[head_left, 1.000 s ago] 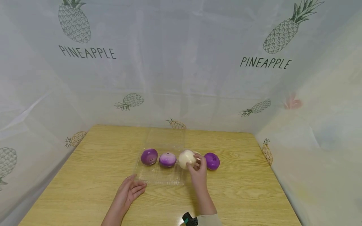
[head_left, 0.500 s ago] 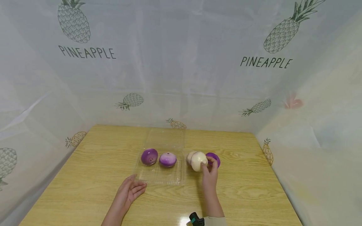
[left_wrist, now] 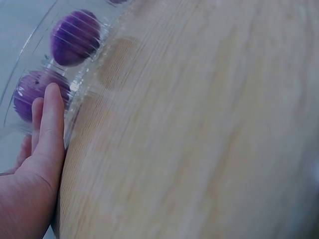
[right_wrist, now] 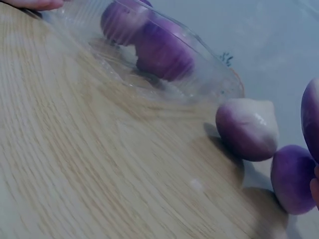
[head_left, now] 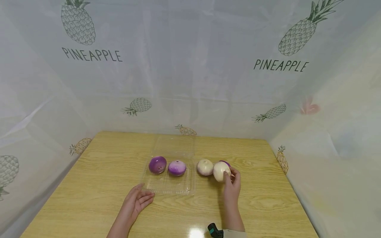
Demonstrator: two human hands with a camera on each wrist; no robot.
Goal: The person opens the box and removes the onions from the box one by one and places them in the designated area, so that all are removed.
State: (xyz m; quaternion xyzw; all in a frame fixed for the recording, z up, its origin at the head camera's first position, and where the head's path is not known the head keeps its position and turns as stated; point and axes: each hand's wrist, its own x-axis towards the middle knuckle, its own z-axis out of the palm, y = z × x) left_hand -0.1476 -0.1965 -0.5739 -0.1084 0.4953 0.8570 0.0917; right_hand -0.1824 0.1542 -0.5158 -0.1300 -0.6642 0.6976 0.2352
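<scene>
My right hand (head_left: 232, 183) pinches a round turnip (head_left: 221, 171), whitish in the head view, with a purple side in the right wrist view. Behind it a purple turnip (head_left: 225, 163) is mostly hidden in the head view. To the left, a pale turnip (head_left: 204, 167) with purple on its lower side sits on the table. Two more turnips, one deep purple (head_left: 157, 165) and one purple with a paler top (head_left: 177, 168), lie in a clear plastic clamshell box (head_left: 175, 189). My left hand (head_left: 136, 201), fingers extended, rests at the box's front left corner.
The box's transparent lid (head_left: 174, 145) lies folded back towards the rear of the wooden table (head_left: 259, 201). A pineapple-printed sheet (head_left: 190, 66) hangs behind the table and along both sides.
My right hand has carried the turnip rightward, from over the box's right edge to in front of the purple turnip. The pale turnip on the table has come into view. My left hand stays still.
</scene>
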